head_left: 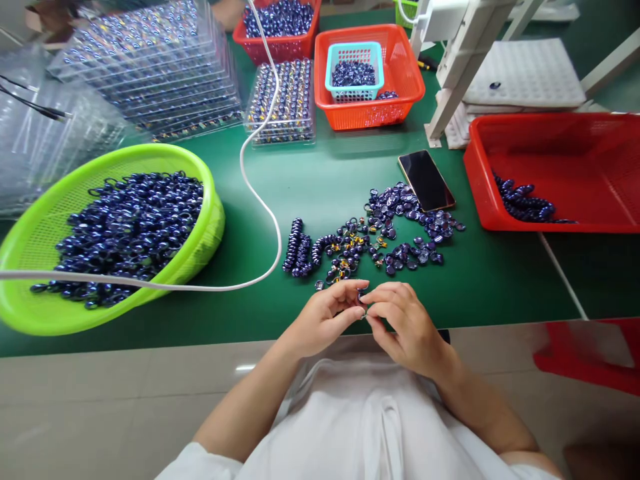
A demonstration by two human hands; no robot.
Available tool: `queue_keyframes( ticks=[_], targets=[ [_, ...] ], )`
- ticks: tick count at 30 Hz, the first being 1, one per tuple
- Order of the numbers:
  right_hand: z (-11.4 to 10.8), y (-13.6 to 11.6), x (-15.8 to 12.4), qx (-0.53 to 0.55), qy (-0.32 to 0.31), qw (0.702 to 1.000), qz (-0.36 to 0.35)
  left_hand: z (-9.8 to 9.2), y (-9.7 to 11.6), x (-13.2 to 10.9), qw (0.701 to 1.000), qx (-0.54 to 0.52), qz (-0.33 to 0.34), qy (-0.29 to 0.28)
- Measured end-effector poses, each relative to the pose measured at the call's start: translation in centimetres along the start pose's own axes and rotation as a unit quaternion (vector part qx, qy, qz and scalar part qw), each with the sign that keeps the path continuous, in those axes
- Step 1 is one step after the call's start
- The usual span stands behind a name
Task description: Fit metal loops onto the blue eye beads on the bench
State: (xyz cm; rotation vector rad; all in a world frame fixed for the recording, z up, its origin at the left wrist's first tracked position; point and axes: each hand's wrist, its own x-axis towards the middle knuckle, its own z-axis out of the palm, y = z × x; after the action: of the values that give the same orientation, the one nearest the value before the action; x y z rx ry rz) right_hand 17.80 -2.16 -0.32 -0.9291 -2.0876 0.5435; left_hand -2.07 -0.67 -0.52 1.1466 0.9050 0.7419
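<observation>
Ahead — bead pile (373, 233), phone (426, 180)

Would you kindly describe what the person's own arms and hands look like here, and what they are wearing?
Both forearms are bare, with white short sleeves showing only near the bottom edge. The left hand and right hand wear no gloves; no rings, watch or bracelets show.

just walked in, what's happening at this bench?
A person seated at the green table has both hands together at its near edge. The left hand and right hand pinch a small dark blue piece between the fingertips. Just beyond lies a loose pile of blue pieces, with a phone behind it. A green basket full of the same pieces sits to the left.
</observation>
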Motion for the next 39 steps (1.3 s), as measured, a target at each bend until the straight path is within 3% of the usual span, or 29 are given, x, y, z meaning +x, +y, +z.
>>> queue_keyframes(
  ticks=[5, 18, 24, 28, 34, 39],
  targets=[
    [0.2, 0.0, -0.3, 0.046, 0.0, 0.998, 0.041, 0.2, -0.8, 0.0, 1.0, -0.025, 0.007, 0.016],
    [-0.2, -0.2, -0.4, 0.162, -0.005, 0.981, 0.109, 0.1, 0.4, 0.3, 0.994, -0.083, -0.073, 0.011],
    [0.8, -0.4, -0.4, 0.207, 0.1, 0.936, 0.265, 1.5, -0.3, 0.2, 0.994, -0.022, -0.007, 0.107],
    [1.4, -0.6, -0.1, 0.236, 0.099, 0.926, 0.279, 2.0, -0.3, 0.1, 0.987, 0.072, 0.053, 0.137],
    [1.0, -0.7, 0.3, 0.235, 0.072, 0.927, 0.285, 1.4, 0.5, 0.1, 0.969, 0.179, 0.12, 0.118],
    [0.8, -0.7, 0.5, 0.216, 0.058, 0.93, 0.292, 1.4, 0.4, 0.1, 0.968, 0.192, 0.103, 0.127]
  ],
)
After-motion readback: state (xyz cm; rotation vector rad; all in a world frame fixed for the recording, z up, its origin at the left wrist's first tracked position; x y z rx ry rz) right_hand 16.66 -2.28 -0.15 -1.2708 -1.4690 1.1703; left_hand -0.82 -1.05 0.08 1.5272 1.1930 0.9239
